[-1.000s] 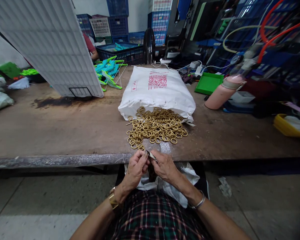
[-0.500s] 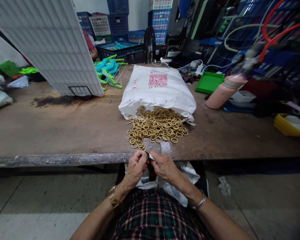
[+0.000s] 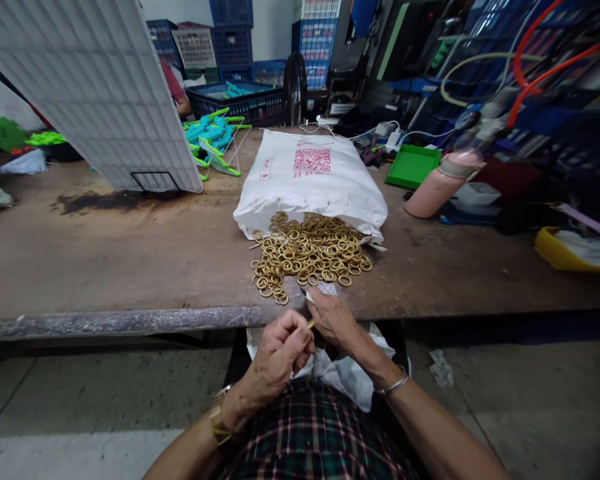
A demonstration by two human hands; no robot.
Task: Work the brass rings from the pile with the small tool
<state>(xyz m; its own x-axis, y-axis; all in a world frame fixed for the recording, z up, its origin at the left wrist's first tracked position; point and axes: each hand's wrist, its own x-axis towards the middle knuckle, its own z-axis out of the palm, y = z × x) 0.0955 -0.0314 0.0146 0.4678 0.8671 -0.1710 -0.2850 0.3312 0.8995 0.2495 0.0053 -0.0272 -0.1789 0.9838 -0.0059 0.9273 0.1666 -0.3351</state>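
Observation:
Just in front of the table's front edge, my left hand [image 3: 285, 343] is closed in a pinch. A bit of a gold ring [image 3: 311, 324] sticks out of its fingertips towards my other hand. My right hand [image 3: 335, 323] is closed on a small pale tool with a dark tip [image 3: 307, 296], perhaps a blade; most of it is hidden by the fingers. Beyond both hands lies a heap of gold rings [image 3: 310, 253], spilling from the open mouth of a white sack [image 3: 270, 167] with red print. White plastic [image 3: 330, 373] is spread on my lap, partly hidden under my hands.
On the brown table [image 3: 130, 267] a ribbed white panel [image 3: 110, 100] stands at left, with teal and green plastic parts [image 3: 217, 137] behind. To the right are a green tray [image 3: 414, 167], a pink bottle [image 3: 435, 190] and a yellow tray [image 3: 565, 257]. A person's arm [image 3: 181, 103] shows behind the panel.
My hands, together at the table edge before, have shifted apart. The left came down and nearer to me with the ring; the right moved slightly up with the tool, its tip now pointing away.

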